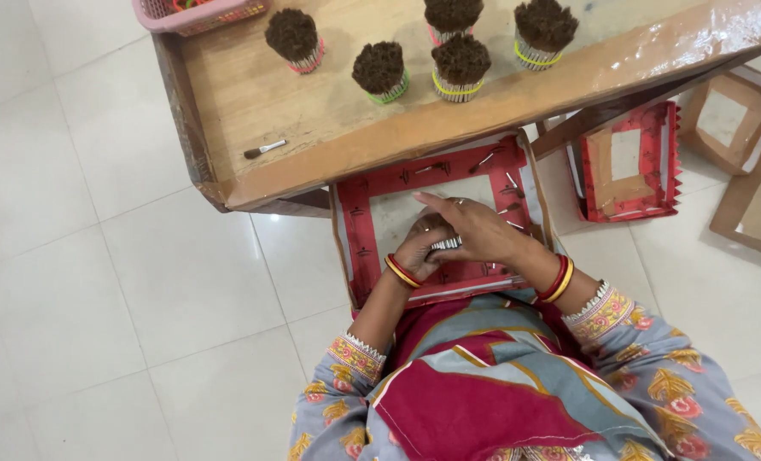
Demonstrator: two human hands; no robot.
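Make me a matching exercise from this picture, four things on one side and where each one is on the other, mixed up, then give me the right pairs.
Things
1. Loose brush
2. Pink basket
3. Small silver bundle
4. Red open box

Places
A. On the floor, right of the wooden table
B. In the grip of both hands, left hand and right hand
C. Alone on the table's near left part
D. At the table's far left corner

Pairs: 1-C, 2-D, 3-B, 4-A

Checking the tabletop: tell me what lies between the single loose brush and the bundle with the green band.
In the head view, only bare wood of the low table shows between the loose brush and the green-banded bundle.
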